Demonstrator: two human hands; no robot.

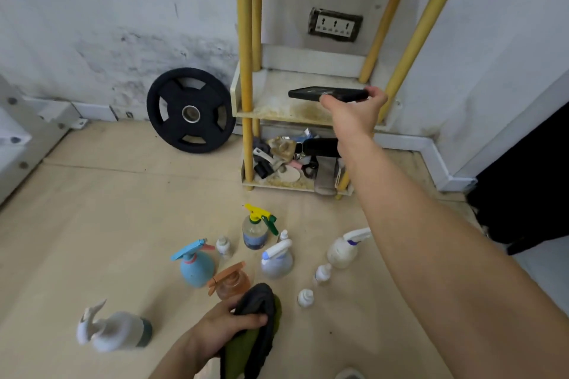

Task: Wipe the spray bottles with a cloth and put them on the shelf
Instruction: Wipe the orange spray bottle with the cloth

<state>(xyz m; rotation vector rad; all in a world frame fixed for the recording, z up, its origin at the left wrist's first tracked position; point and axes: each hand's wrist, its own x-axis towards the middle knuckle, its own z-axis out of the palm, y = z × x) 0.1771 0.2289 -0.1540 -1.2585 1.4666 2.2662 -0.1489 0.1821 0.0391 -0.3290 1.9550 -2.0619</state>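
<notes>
While the spray bottles (255, 255) stand clustered on the floor (107, 209) before the shelf (277, 108), one white bottle (114, 331) lies on its side to the left. The left hand (228, 329) has its fingers closed around a dark and green cloth (258, 326). The right hand (354, 111) pinches a black phone (326, 93) over the middle shelf board.

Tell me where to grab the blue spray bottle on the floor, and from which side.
Grip the blue spray bottle at its narrow neck, just under the trigger head, coming down from above and from its left. It stands upright, its round body is wide, and the orange bottle crowds its right. The left hand holds the cloth, so that side is nearest.
</notes>
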